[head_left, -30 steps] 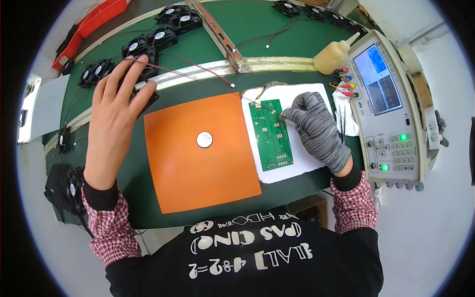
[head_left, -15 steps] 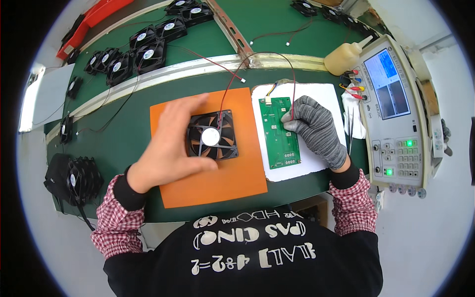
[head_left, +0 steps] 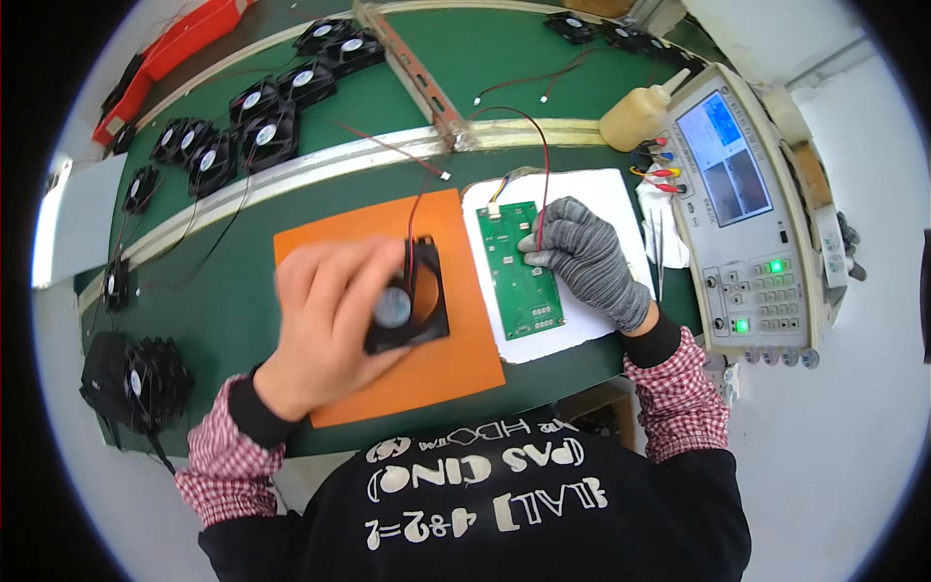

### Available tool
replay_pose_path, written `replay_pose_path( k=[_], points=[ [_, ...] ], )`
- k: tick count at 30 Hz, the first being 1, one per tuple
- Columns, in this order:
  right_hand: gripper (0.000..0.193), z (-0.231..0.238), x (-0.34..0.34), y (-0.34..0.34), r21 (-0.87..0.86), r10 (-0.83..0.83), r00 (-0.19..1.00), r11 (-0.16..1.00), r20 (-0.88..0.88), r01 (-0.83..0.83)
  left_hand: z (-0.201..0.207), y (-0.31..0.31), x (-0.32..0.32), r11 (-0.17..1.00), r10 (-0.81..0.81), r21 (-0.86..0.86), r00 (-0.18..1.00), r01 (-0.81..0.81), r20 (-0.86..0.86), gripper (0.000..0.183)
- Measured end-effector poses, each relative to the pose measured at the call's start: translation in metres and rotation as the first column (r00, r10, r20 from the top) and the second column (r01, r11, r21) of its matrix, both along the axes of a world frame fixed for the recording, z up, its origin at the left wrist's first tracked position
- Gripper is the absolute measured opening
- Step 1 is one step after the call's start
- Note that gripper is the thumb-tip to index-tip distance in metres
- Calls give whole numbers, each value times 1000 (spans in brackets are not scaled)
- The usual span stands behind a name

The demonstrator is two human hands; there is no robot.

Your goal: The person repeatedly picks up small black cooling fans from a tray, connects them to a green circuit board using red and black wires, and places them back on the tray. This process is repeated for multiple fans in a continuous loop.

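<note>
My left hand, bare and smeared by motion, reaches across the left side of a square black fan. Its thumb lies by the fan's lower edge; whether the fingers grip the frame cannot be told. The fan is over an orange mat, its hub and blades blurred. A thin red and black wire arcs from the fan to my right hand, which wears a grey knitted glove. Its thumb and fingers pinch the wire's end at a green circuit board; the tip is hidden. The board rests on a white sheet.
Several black fans with wires stand at the back left, and more at the back right. A metal strip divides the bench. At right are a yellowish bottle, tweezers and a test instrument with lit screen. Stacked fans stand at left.
The left hand has come in from around the fan to cover its left side, and the fan looks more blurred. The right hand keeps its pinch at the board. The view has shifted slightly.
</note>
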State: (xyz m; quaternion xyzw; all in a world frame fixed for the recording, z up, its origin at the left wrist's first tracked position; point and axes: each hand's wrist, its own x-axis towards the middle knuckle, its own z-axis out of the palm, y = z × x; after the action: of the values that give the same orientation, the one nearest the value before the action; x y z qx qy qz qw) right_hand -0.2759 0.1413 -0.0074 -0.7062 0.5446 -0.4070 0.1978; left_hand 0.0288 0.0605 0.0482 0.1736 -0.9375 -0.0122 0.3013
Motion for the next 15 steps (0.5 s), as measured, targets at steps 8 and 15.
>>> replay_pose_path(
  k=[8,15],
  points=[
    [16,2,0,0,6,-8,1000,1000,18,8,56,31,32,-366,-134,679,686,636,-715,31],
    [18,-4,-2,2,-23,-28,1000,999,3,28,49,29,36,403,-312,647,762,647,-568,33]
  ],
)
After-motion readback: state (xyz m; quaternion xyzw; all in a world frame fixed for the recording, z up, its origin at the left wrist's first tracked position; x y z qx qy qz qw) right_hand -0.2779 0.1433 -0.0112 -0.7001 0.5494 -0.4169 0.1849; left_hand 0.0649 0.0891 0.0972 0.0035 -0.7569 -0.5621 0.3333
